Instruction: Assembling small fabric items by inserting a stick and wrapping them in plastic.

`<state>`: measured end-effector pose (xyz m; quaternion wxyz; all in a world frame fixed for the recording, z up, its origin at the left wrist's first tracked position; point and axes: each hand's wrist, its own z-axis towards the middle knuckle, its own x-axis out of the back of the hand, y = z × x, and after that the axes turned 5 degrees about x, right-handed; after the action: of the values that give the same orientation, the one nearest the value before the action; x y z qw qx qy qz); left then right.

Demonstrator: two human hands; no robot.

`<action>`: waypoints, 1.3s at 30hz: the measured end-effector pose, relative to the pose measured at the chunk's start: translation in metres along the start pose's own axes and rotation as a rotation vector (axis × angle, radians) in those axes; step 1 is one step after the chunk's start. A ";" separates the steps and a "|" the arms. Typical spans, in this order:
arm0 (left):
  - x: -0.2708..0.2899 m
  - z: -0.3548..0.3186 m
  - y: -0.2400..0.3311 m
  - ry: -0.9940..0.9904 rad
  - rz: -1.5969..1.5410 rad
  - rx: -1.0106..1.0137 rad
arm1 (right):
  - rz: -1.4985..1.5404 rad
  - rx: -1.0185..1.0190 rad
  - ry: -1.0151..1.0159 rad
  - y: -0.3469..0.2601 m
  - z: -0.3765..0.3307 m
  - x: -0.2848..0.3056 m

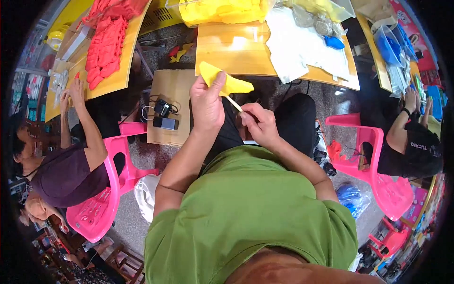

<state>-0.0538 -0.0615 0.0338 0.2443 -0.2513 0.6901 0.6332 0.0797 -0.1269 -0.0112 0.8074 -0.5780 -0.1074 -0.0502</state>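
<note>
My left hand [206,103] grips a floppy yellow piece [226,81] of soft material, held up over my lap. My right hand [257,122] pinches a thin pale stick [233,102] whose far end points at the underside of the yellow piece. Both hands are close together above my dark trousers, in front of a wooden table [236,52].
A clear bin of yellow pieces [220,10] and white sheets [302,45] lie on the table ahead. A small wooden stool [172,90] holds black devices [164,116]. A person on a pink chair [106,199] works at left by red pieces [106,45]; another sits at right.
</note>
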 end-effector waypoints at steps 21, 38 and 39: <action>-0.004 -0.013 0.005 -0.022 0.089 -0.033 | 0.573 -0.385 -0.017 -0.016 -0.002 -0.001; 0.020 -0.017 -0.007 0.032 0.150 -0.168 | 0.720 -0.349 0.013 -0.008 -0.013 -0.007; 0.020 -0.018 -0.007 0.031 0.114 -0.140 | 0.719 -0.349 0.012 -0.008 -0.013 -0.007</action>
<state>-0.0647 -0.0806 0.0163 0.1789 -0.2379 0.6611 0.6887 0.0727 -0.1425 -0.0094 0.6637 -0.7070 0.1169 0.2147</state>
